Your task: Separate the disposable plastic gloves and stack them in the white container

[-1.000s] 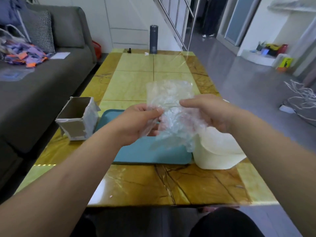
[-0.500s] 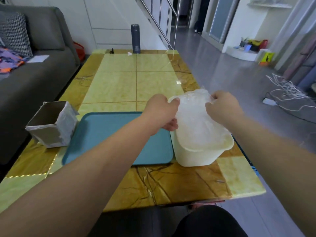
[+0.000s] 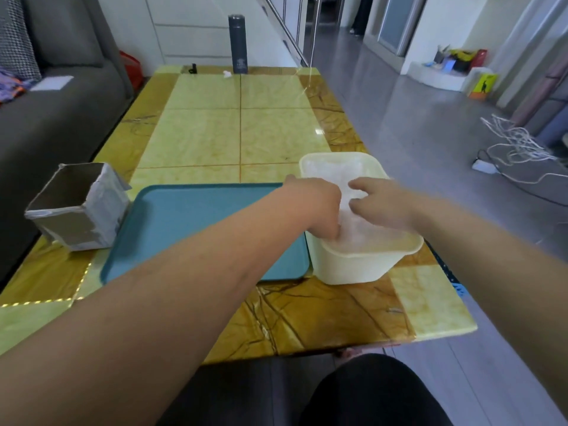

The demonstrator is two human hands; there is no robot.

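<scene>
where gloves [image 3: 365,236] lie in the white container [image 3: 353,267]

though the left hand [image 3: 319,207] hides its fingers inside, grip impossible to tell, the right hand [image 3: 384,207] rests slack-fingered on the stack. blue tray [image 3: 184,219] shows none left: likely near done.

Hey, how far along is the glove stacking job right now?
Done: a pile of clear gloves lies in the white container. In hand: the left hand reaches down into the pile, and the right hand is spread open over it. Left: unclear; the cardboard box does not show whether more gloves wait.
</scene>
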